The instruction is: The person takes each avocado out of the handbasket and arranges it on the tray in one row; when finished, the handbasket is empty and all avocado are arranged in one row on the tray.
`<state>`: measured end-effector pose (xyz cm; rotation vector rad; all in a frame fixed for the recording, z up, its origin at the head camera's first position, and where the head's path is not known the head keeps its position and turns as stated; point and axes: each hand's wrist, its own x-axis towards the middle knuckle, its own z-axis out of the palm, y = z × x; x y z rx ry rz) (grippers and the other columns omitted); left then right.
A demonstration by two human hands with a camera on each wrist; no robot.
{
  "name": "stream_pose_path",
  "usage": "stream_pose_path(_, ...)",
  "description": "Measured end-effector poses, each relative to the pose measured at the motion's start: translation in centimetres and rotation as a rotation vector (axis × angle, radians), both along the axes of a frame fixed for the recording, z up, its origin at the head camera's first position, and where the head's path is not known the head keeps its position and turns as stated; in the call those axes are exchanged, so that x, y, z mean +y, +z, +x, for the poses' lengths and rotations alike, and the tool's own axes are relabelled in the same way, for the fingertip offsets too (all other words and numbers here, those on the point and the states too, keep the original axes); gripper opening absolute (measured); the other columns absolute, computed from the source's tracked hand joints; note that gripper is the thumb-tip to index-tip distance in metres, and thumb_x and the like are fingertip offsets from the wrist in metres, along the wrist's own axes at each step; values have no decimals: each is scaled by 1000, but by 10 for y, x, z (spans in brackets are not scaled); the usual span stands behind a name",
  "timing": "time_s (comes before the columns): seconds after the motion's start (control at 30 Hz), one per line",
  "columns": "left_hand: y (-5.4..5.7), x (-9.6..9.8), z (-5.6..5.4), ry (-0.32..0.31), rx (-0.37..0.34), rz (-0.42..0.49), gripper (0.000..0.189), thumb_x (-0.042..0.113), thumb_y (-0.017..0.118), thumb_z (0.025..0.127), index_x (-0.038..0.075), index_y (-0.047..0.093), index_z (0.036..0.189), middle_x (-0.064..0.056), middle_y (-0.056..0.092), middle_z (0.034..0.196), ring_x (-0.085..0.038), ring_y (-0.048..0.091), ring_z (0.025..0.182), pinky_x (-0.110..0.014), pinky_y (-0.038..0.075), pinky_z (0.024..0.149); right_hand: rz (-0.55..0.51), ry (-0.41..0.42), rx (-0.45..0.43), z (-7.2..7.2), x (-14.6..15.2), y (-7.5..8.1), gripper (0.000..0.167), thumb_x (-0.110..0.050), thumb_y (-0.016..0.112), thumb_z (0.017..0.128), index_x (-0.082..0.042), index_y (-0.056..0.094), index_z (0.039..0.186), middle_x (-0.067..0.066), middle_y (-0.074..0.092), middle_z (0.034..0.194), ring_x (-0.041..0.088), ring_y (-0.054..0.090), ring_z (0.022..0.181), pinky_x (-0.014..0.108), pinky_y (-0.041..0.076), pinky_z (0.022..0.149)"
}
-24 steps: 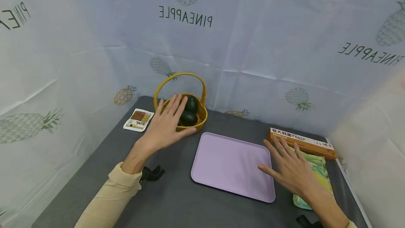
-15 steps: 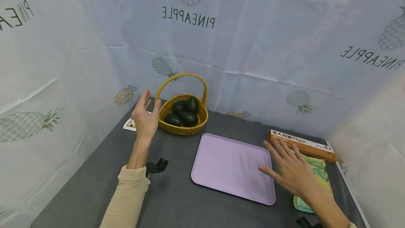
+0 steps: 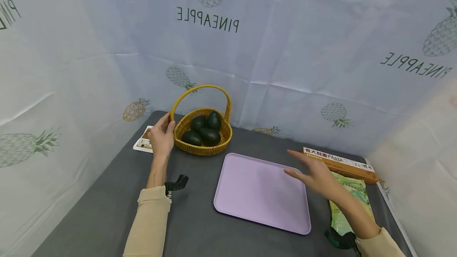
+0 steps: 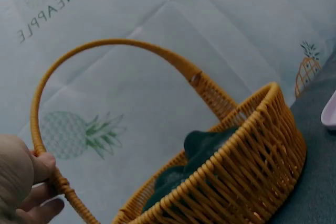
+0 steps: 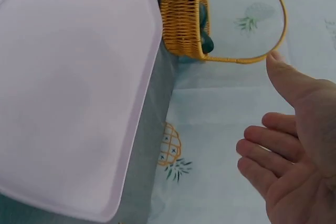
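With thumb and fingers, my left hand (image 3: 162, 138) pinches the left side of the arched handle on a yellow wicker basket (image 3: 203, 150); the left wrist view shows the thumb pressed against the handle (image 4: 118, 42). Several dark green avocados (image 3: 209, 137) lie inside the basket, which stands on the table. My right hand (image 3: 319, 173) hovers over the right edge of a lilac tray (image 3: 262, 193), fingers extended and thumb apart. Nothing is in that hand. In the right wrist view its palm and fingers show beside the tray.
A white and brown packet (image 3: 144, 142) lies left of the basket, partly behind my left hand. At the right are a pasta box (image 3: 342, 165) and a green-yellow bag (image 3: 351, 197), partly covered by my right arm. A pineapple-print curtain (image 3: 285, 43) borders the table's back.
My left hand has moved left from in front of the basket and taken hold of its handle. My right hand has turned sideways and shifted slightly left.
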<state>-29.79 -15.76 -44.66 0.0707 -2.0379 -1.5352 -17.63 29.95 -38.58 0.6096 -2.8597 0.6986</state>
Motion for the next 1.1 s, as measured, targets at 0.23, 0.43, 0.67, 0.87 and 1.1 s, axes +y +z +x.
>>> stream_pose_path(0.23, -8, 4, 0, 24, 60, -104, 40, 4, 59, 106, -3, 58, 145, -28, 65, 137, -42, 67, 124, -52, 58, 105, -112, -8, -29, -27, -13, -3, 59, -35, 76, 98, -10, 59, 149, 15, 64, 145, 39, 65, 129, 58, 59, 101)
stream_pose_path(0.43, -7, 6, 2, 52, 82, -185, 37, 2, 59, 106, -4, 60, 142, -29, 69, 129, -44, 70, 116, -59, 60, 96, -181, 14, -86, -48, -38, -4, 60, -38, 74, 98, -13, 58, 151, 12, 62, 149, 35, 61, 135, 56, 57, 105)
stream_pose_path(0.67, 0, 1, -2, 47, 78, -210, 37, 7, 65, 104, -2, 64, 140, -25, 72, 128, -41, 73, 109, -58, 58, 101, -251, 46, -161, -82, -76, -4, 61, -41, 74, 98, -13, 59, 150, 9, 60, 151, 32, 59, 139, 54, 54, 112)
stream_pose_path(0.87, 4, 0, -4, 22, 64, -180, 41, 13, 71, 101, -2, 65, 139, -25, 72, 127, -39, 75, 109, -49, 63, 96, -346, 115, -263, -111, -110, -4, 59, -39, 74, 99, -12, 59, 149, 9, 60, 151, 30, 57, 141, 49, 52, 116)
stream_pose_path(1.1, -1, -4, -2, 33, 2, -167, 42, 13, 70, 102, -4, 63, 140, -27, 70, 130, -38, 73, 114, -42, 63, 95, -336, 154, -386, -150, -149, -13, 57, -38, 73, 100, -12, 59, 149, 11, 61, 150, 29, 58, 140, 43, 54, 114)
